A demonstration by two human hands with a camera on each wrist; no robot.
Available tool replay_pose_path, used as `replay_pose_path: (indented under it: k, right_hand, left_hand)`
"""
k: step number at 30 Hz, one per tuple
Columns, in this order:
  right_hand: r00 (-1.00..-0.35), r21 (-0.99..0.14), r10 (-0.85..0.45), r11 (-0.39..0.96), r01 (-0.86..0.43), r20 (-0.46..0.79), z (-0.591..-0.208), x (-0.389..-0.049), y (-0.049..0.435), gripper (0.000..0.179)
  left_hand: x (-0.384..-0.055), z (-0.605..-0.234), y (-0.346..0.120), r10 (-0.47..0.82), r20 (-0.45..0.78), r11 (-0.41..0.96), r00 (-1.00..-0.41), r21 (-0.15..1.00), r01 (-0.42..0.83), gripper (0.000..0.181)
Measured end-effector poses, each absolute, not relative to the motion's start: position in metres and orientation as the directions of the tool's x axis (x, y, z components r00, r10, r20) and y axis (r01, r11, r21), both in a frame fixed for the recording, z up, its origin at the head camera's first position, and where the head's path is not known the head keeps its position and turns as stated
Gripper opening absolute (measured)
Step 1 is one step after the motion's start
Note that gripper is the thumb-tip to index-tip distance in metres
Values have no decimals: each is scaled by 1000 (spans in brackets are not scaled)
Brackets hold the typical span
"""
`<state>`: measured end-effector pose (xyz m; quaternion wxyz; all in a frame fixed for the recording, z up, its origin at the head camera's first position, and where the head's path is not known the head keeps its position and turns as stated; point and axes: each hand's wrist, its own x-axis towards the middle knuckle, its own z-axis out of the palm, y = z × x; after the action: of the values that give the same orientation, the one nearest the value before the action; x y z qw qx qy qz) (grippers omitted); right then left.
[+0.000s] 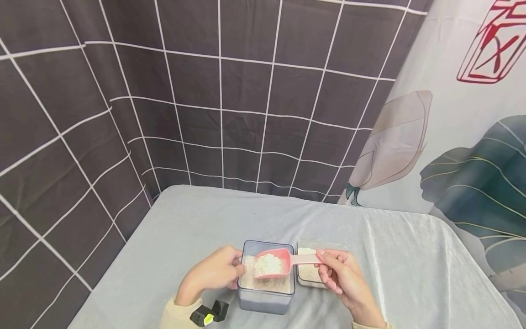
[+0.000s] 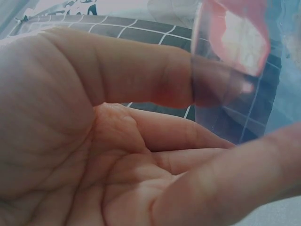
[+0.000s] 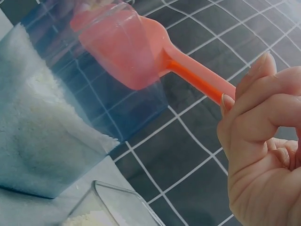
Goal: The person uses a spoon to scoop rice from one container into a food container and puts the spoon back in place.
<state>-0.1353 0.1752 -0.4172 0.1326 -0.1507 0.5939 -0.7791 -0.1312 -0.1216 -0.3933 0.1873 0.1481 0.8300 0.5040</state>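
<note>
A translucent blue container (image 1: 266, 300) stands on the cloth with pale grains that look like rice (image 1: 271, 286) inside. My left hand (image 1: 215, 270) holds it at its left wall, thumb over the rim; in the left wrist view the thumb's tip (image 2: 223, 87) shows through the clear plastic. Between the thumb and fingers of my right hand (image 1: 347, 278) is the handle of a pink scoop (image 1: 289, 260). White grains (image 1: 269, 264) fill its bowl, which lies over the container's opening. In the right wrist view the scoop's bowl (image 3: 117, 52) shows partly through the wall.
Right of the blue container, close by, stands a clear container (image 1: 310, 274) of whitish grains, partly behind the right hand and scoop handle. A light grey cloth (image 1: 197, 219) covers the table. Dark grid-patterned curtain (image 1: 242, 87) hangs behind and left; a printed white one (image 1: 444, 109) hangs right.
</note>
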Motion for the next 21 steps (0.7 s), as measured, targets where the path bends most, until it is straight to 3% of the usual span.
replay_pose_path:
  k: [9, 21]
  right_hand:
    - [-908, -937, -398, -349, 18, 131, -411, -134, 188, 36]
    - [-906, -897, -386, -442, 15, 175, -403, -131, 210, 38]
  left_hand:
    - [-133, -392, -122, 465, -149, 436, -873, 897, 79, 19]
    - [-132, -391, -121, 463, -158, 435, -872, 898, 68, 28]
